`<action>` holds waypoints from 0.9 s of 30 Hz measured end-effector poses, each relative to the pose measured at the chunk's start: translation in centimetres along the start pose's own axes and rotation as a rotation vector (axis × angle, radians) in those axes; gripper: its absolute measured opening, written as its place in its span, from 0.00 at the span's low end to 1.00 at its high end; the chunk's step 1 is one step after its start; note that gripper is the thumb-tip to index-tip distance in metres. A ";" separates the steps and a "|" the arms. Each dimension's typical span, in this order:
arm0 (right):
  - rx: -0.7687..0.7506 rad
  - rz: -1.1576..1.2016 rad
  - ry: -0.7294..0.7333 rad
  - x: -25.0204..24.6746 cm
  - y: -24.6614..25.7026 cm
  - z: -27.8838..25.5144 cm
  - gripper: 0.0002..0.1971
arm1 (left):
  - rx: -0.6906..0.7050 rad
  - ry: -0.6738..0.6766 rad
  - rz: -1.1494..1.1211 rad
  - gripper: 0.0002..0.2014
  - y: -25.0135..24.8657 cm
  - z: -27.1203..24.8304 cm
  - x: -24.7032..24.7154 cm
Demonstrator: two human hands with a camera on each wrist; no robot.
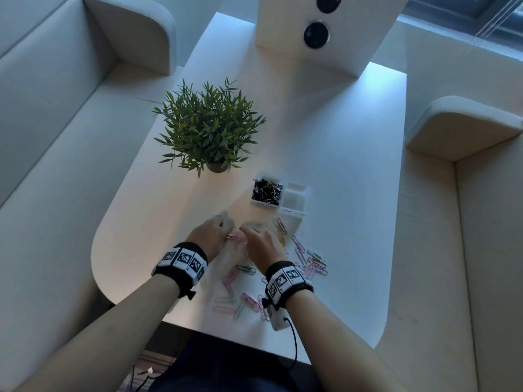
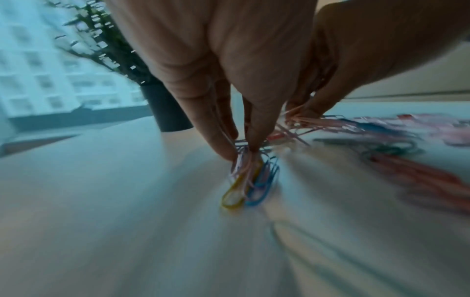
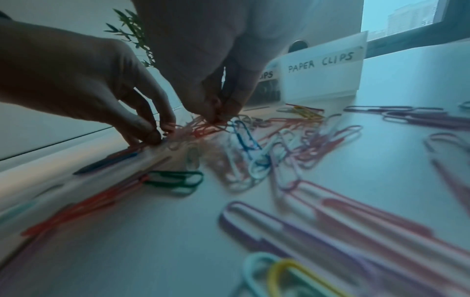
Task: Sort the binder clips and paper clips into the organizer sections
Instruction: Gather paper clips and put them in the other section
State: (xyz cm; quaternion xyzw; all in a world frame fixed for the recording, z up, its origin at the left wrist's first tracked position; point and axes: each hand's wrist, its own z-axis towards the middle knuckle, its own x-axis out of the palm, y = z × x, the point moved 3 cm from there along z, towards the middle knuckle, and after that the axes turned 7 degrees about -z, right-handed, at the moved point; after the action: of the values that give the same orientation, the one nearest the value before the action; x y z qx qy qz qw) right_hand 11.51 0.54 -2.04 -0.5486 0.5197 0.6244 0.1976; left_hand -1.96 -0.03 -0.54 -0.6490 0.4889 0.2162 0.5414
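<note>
My left hand (image 1: pixel 216 232) and right hand (image 1: pixel 254 239) work close together on the white table (image 1: pixel 353 165). The left hand (image 2: pixel 241 152) pinches a bundle of coloured paper clips (image 2: pixel 244 182), yellow, blue and pink, standing on end. My right hand (image 3: pixel 218 114) pinches a tangle of red and pink paper clips (image 3: pixel 203 128) on the table. Loose paper clips (image 1: pixel 311 258) lie scattered around both wrists. The organizer (image 1: pixel 304 206) stands beyond them. Its left section holds black binder clips (image 1: pixel 266 190). The right section (image 3: pixel 323 80), labelled PAPER CLIPS, looks empty.
A potted green plant (image 1: pixel 209 125) stands left of the organizer. A white block with dark round sockets (image 1: pixel 317 35) fills the table's far end. Pale sofa seats (image 1: pixel 51 137) flank the table on both sides.
</note>
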 end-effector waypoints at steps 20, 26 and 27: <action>0.470 0.309 -0.487 -11.9 -9.9 2.6 0.06 | -0.037 0.045 0.104 0.11 -3.1 0.7 0.6; 0.336 0.072 -0.238 -10.4 -8.6 3.9 0.11 | 0.006 0.101 0.110 0.12 -4.1 1.1 -0.2; 0.318 0.047 -0.300 -10.6 -8.4 3.5 0.12 | -0.010 0.130 0.118 0.12 -4.1 1.1 -0.2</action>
State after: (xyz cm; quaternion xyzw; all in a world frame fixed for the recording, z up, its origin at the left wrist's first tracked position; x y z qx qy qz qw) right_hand 20.14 10.20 3.30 -0.3993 0.5891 0.6134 0.3424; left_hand 1.76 0.76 1.29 -0.6345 0.5593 0.2075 0.4915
